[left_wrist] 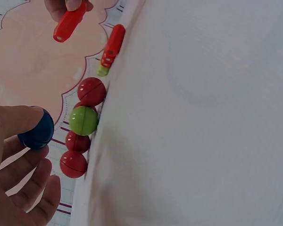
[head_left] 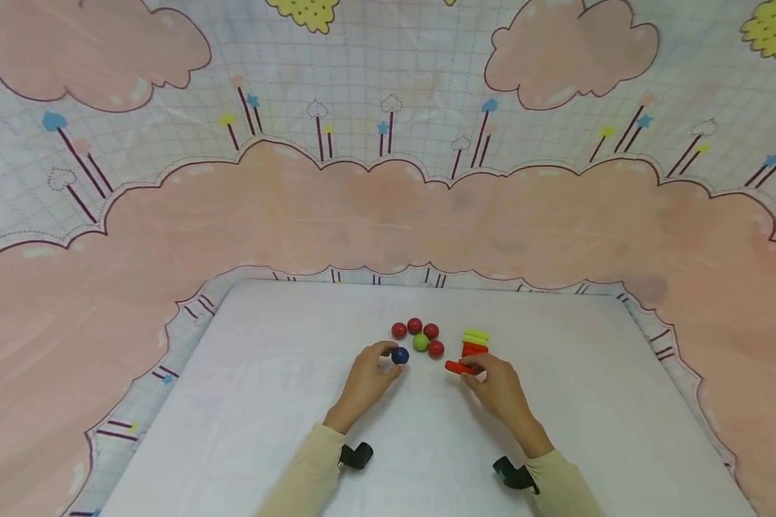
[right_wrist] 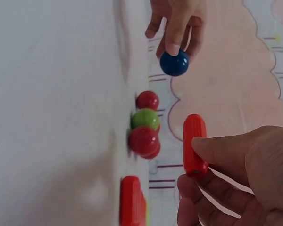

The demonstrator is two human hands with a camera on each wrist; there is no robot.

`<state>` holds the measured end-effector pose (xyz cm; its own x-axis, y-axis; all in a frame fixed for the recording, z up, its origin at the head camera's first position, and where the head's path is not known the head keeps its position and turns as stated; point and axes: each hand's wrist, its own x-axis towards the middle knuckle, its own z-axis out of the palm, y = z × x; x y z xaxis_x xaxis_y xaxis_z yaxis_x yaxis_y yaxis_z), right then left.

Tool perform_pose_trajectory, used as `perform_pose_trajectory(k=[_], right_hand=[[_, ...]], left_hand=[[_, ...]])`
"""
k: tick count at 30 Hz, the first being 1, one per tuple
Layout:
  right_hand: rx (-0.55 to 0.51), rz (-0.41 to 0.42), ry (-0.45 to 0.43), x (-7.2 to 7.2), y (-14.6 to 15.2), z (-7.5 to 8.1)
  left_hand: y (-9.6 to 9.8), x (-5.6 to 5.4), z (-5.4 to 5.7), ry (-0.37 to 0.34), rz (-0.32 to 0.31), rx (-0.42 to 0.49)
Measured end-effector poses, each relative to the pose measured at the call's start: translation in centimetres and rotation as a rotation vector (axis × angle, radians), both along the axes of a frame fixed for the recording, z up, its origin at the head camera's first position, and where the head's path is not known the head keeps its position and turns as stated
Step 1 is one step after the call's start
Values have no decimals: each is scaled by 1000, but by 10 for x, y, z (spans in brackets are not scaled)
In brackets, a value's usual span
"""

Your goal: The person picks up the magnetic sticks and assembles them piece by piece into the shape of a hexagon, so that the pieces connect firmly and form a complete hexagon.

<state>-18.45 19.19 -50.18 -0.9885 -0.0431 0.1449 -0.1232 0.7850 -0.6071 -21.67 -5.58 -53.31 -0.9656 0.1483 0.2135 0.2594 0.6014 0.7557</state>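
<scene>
Between its thumb and fingers, my left hand (head_left: pixel 366 375) pinches a glossy blue ball (head_left: pixel 400 355), held above the white tabletop in both wrist views. My right hand (head_left: pixel 501 389) pinches a short red ribbed stick (head_left: pixel 456 368), also raised off the table, with a small hole in its end (left_wrist: pixel 60 37). Just beyond the blue ball sit several red balls (head_left: pixel 414 325) grouped around a green ball (head_left: pixel 420 342). Past the right fingertips lie more red sticks (head_left: pixel 474 348) and yellow-green sticks (head_left: pixel 476 335) side by side, partly covered by that hand in the head view.
The white table (head_left: pixel 246 402) stretches out on both sides of the hands. Behind it hangs a cloth (head_left: pixel 388 208) printed with pink clouds. A small black wrist camera (head_left: pixel 357 456) is at the left sleeve, and another black camera (head_left: pixel 514 474) at the right sleeve.
</scene>
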Motion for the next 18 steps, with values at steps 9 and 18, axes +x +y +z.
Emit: perform_pose_trajectory(k=[9, 18], right_hand=[[-24, 44, -1, -4, -23, 8], [-59, 68, 5, -6, -36, 16]], left_hand=[[-11, 9, 8, 49, -11, 40], [-12, 19, 20, 45, -57, 8]])
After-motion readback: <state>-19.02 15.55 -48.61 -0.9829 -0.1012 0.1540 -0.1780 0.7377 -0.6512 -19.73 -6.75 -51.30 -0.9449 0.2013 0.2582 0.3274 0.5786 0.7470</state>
